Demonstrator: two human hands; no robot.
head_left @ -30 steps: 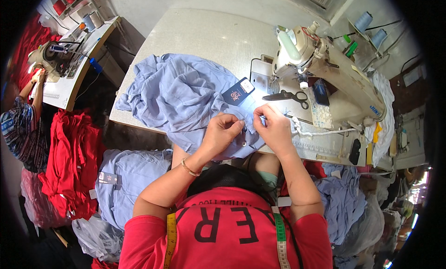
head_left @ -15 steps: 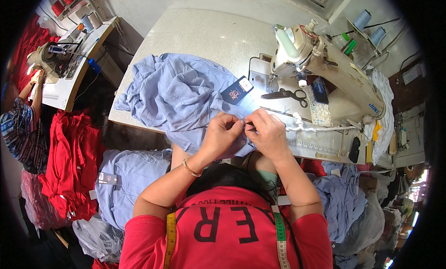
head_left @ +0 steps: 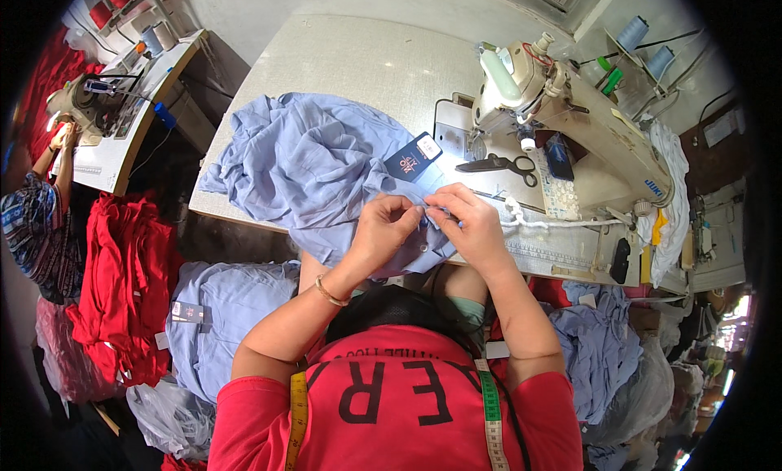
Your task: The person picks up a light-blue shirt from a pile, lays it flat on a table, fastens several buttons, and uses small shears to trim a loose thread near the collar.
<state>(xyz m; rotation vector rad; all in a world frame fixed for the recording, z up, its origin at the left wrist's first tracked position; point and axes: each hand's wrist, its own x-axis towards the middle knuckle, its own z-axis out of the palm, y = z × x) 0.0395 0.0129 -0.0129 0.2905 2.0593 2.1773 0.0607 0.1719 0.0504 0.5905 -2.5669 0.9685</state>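
Observation:
A light blue buttoned shirt lies bunched at the front of the sewing table, part of it hanging over the edge towards my lap. My left hand pinches the shirt's edge between thumb and fingers. Right beside it, fingertips nearly touching, my right hand is closed on the same edge; a small bit of blue shows at its fingers. Whatever detail lies between the fingertips is too small to make out. A dark blue hang tag rests on the shirt just beyond my hands.
Black scissors and a phone lie by the sewing machine on the right. Blue garments and red garments are piled at left, more blue ones at right. Another person's hands work at the far-left machine.
My right hand has turned slightly and its fingers have moved a little left and up, closer to my left fingertips. The dark gap between its fingers no longer shows.

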